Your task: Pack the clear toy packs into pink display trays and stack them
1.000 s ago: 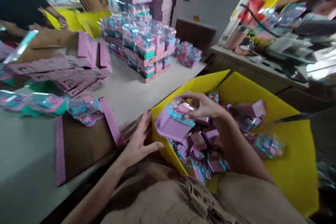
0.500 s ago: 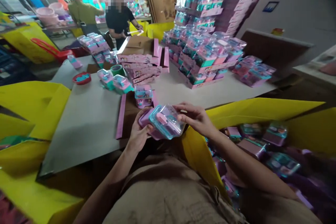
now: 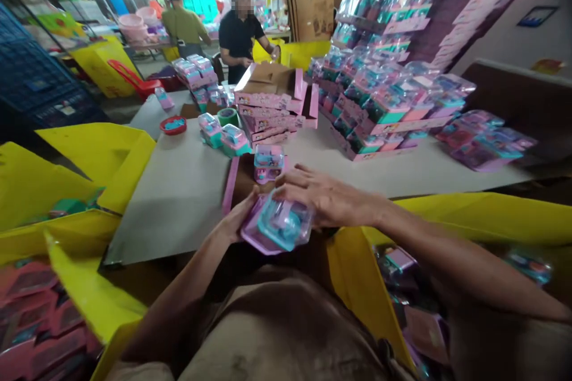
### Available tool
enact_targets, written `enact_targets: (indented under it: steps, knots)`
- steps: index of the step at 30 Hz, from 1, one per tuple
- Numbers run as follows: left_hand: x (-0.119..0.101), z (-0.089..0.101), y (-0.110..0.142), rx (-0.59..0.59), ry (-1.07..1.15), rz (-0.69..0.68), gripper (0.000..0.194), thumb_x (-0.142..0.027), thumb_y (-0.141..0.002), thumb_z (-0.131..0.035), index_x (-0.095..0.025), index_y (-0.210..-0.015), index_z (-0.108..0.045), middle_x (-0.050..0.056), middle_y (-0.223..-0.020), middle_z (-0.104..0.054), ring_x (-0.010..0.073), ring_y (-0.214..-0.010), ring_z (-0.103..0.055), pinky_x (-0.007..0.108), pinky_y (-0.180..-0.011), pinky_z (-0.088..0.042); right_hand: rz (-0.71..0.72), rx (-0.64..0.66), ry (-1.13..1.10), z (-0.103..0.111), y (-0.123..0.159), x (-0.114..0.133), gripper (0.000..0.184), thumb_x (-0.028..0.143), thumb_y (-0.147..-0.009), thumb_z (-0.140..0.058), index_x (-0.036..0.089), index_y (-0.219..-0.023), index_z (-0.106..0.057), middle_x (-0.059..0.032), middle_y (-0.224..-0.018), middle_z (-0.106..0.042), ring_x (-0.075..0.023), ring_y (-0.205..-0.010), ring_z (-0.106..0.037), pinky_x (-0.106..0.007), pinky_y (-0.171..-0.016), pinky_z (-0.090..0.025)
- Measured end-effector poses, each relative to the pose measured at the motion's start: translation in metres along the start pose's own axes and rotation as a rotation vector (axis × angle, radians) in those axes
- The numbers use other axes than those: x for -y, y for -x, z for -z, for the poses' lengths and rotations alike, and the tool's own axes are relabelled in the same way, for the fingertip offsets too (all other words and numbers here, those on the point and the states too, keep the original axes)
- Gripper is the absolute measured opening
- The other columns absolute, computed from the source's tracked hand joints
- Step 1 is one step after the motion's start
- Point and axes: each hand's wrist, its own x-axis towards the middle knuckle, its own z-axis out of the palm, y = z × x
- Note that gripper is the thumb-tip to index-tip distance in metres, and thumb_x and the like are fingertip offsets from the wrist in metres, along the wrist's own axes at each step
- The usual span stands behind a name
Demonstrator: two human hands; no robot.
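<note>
In front of my body is a purple plastic toy box with a teal rim and a clear domed cover, small pieces showing inside. My left hand grips its purple side. From the other end my right hand lies around the clear cover, fingers bent over its top edge. Just beyond them a similar small box stands upright in a flat pink-edged cardboard tray on the grey table.
Pink cardboard trays are piled mid-table. Filled trays rise at the right. Yellow-walled bins with boxes flank me, right and left. A red dish holds blue pieces. Two people stand beyond the table.
The view has swung left, so the table things sit further right. The toy box has turned in my hands, and my right hand has come further over its clear cover.
</note>
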Motion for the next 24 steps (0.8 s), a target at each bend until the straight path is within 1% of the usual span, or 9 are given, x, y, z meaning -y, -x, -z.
enact_targets:
  steps: [2, 5, 7, 9, 12, 15, 18, 21, 24]
  knots:
    - [-0.011, 0.028, -0.025, -0.12, -0.235, -0.01, 0.061, -0.067, -0.103, -0.049, -0.014, -0.113, -0.077, 0.012, -0.097, -0.081, 0.0296, -0.094, -0.078, 0.043, -0.085, -0.064, -0.093, -0.134, -0.066, 0.01, -0.015, -0.024, 0.06, 0.045, -0.084, -0.086, 0.022, -0.132, -0.059, -0.0117, -0.123, -0.067, -0.0296, -0.114, -0.066, -0.046, -0.102, -0.056]
    - [-0.02, 0.064, -0.061, -0.334, -0.54, -0.012, 0.049, -0.052, -0.098, -0.062, -0.014, -0.126, -0.073, 0.017, -0.117, -0.078, 0.0335, -0.118, -0.072, 0.047, -0.105, -0.055, -0.33, -0.431, -0.181, 0.013, -0.054, -0.064, 0.085, 0.06, -0.068, -0.095, 0.021, -0.132, -0.055, -0.0099, -0.118, -0.066, -0.0315, -0.111, -0.066, -0.045, -0.096, -0.058]
    - [-0.017, 0.077, -0.078, -0.374, -0.626, 0.022, 0.049, -0.043, -0.092, -0.072, -0.012, -0.129, -0.072, 0.02, -0.124, -0.076, 0.0362, -0.127, -0.067, 0.046, -0.11, -0.05, -0.416, -0.516, -0.259, 0.002, -0.088, -0.087, 0.083, 0.061, -0.072, -0.092, 0.022, -0.133, -0.053, -0.0101, -0.123, -0.066, -0.0316, -0.119, -0.063, -0.045, -0.101, -0.056]
    - [-0.01, 0.08, -0.09, -0.362, -0.72, 0.072, 0.042, -0.039, -0.091, -0.072, -0.013, -0.125, -0.074, 0.02, -0.12, -0.078, 0.0359, -0.125, -0.069, 0.042, -0.105, -0.051, -0.457, -0.522, -0.301, -0.018, -0.121, -0.106, 0.079, 0.061, -0.075, -0.089, 0.021, -0.132, -0.052, -0.0095, -0.123, -0.066, -0.0298, -0.119, -0.062, -0.042, -0.101, -0.055]
    - [0.001, 0.077, -0.099, -0.323, -0.84, 0.118, 0.03, -0.036, -0.096, -0.064, -0.018, -0.117, -0.078, 0.016, -0.114, -0.081, 0.0325, -0.118, -0.072, 0.037, -0.098, -0.051, -0.524, -0.459, -0.252, -0.049, -0.152, -0.13, 0.081, 0.064, -0.074, -0.089, 0.017, -0.128, -0.052, -0.0077, -0.115, -0.067, -0.0276, -0.108, -0.064, -0.04, -0.095, -0.055]
    - [0.008, 0.076, -0.103, -0.305, -0.928, 0.127, 0.027, -0.033, -0.098, -0.061, -0.018, -0.109, -0.08, 0.016, -0.112, -0.081, 0.0309, -0.112, -0.074, 0.033, -0.093, -0.05, -0.574, -0.327, -0.112, -0.066, -0.158, -0.148, 0.087, 0.059, -0.074, -0.09, 0.013, -0.135, -0.049, -0.0116, -0.121, -0.068, -0.0285, -0.108, -0.064, -0.04, -0.095, -0.053]
    - [0.011, 0.078, -0.105, -0.315, -0.978, 0.146, 0.026, -0.028, -0.098, -0.059, -0.017, -0.104, -0.082, 0.018, -0.109, -0.08, 0.0298, -0.107, -0.074, 0.032, -0.088, -0.049, -0.568, -0.135, 0.034, -0.064, -0.156, -0.155, 0.086, 0.048, -0.076, -0.091, 0.012, -0.141, -0.047, -0.0166, -0.129, -0.069, -0.0305, -0.113, -0.066, -0.04, -0.097, -0.051]
    - [0.012, 0.08, -0.104, -0.316, -1.001, 0.156, 0.027, -0.024, -0.098, -0.057, -0.017, -0.107, -0.082, 0.018, -0.113, -0.08, 0.0287, -0.108, -0.074, 0.031, -0.086, -0.048, -0.563, 0.057, 0.124, -0.057, -0.165, -0.156, 0.077, 0.036, -0.074, -0.092, 0.013, -0.137, -0.053, -0.0169, -0.131, -0.069, -0.032, -0.115, -0.066, -0.037, -0.096, -0.051]
    - [0.013, 0.081, -0.102, -0.298, -1.015, 0.159, 0.029, -0.024, -0.1, -0.054, -0.018, -0.109, -0.081, 0.017, -0.116, -0.08, 0.028, -0.108, -0.074, 0.03, -0.085, -0.047, -0.602, 0.177, 0.12, -0.059, -0.182, -0.154, 0.07, 0.032, -0.076, -0.09, 0.015, -0.136, -0.057, -0.0159, -0.132, -0.069, -0.0342, -0.119, -0.067, -0.035, -0.093, -0.052]
